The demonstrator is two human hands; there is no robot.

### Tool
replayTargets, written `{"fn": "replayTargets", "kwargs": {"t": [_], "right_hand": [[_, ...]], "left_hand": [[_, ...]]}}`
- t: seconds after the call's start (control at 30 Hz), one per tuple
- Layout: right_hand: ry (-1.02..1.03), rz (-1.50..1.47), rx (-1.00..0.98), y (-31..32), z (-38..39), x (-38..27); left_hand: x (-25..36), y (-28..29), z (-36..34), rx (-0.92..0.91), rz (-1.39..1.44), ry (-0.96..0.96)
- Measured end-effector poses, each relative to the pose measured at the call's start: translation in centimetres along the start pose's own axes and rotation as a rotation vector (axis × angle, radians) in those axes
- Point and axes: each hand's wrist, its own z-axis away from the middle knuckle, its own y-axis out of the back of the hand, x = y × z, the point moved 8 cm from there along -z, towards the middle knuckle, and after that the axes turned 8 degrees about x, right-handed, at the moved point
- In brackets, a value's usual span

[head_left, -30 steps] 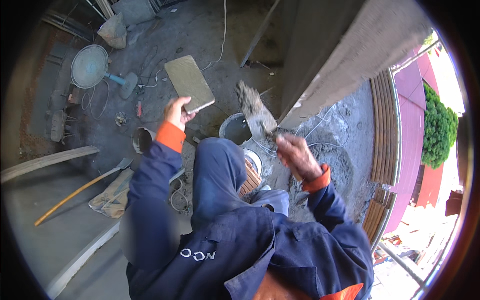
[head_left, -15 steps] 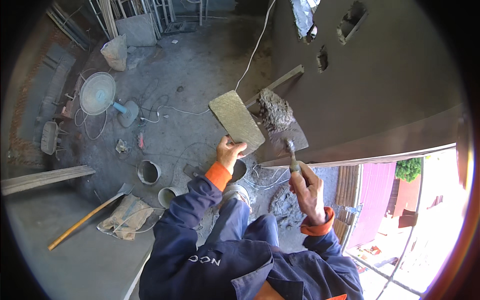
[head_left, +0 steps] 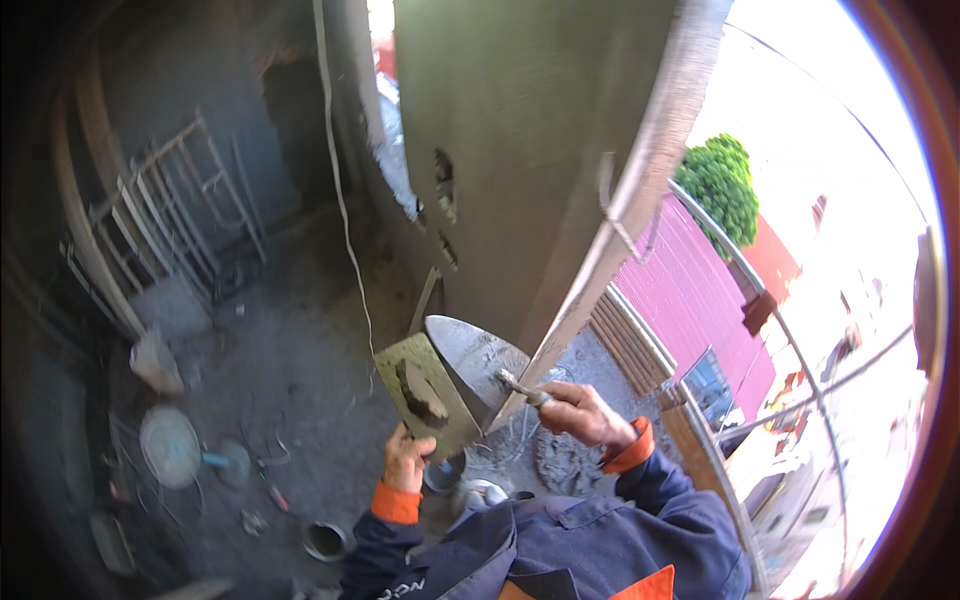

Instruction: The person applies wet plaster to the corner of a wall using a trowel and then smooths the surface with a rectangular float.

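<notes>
My left hand (head_left: 407, 458) grips the lower edge of a flat, rectangular, yellowish-grey plastering float (head_left: 456, 428), its thumb on the upper face. A dark lump of mortar (head_left: 421, 395) lies along the middle of that face. My right hand (head_left: 588, 413) is wrapped round the handle of a trowel (head_left: 473, 347). The trowel's broad metal blade is tilted up beside the float's right edge; whether they touch I cannot tell. Only a thin grey smear shows on the blade. Both tools are in front of the foot of a grey plastered wall (head_left: 530, 150).
Holes (head_left: 446, 185) pierce the wall, and its right edge borders a bright opening. Outside are a pink corrugated sheet (head_left: 690, 300) and metal bars. A white cable (head_left: 341, 200) hangs at the left. On the floor stand a fan (head_left: 170, 447), a bucket (head_left: 309, 541) and wet mortar (head_left: 572, 460).
The big mortar heap has left the trowel blade, and a smaller lump now lies on the float. My view has swung right and up toward the wall edge; both hands still hold their tools.
</notes>
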Motion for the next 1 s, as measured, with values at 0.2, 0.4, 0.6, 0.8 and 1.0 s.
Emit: {"fn": "replayTargets", "kwargs": {"t": [0.2, 0.4, 0.6, 0.8, 1.0], "right_hand": [[-0.061, -0.236, -0.074, 1.7, 3.1, -0.8], [-0.131, -0.077, -0.054, 5.7, 7.5, 5.0], [0.199, 0.140, 0.310, 11.4, 12.7, -3.2], [0.797, 0.692, 0.889, 13.9, 18.6, -19.9], [1.029, 1.079, 0.934, 11.9, 19.1, -23.7]], "left_hand": [[4.8, -5.9, 5.1, -0.274, -0.009, 0.068], [8.9, -8.7, 7.1, -0.346, -0.036, 0.064], [14.3, -12.4, 9.4, -0.310, -0.241, -0.068], [15.4, -21.7, 10.3, -0.490, -0.310, -0.108], [15.0, -24.2, 9.7, -0.412, -0.312, -0.127]]}}
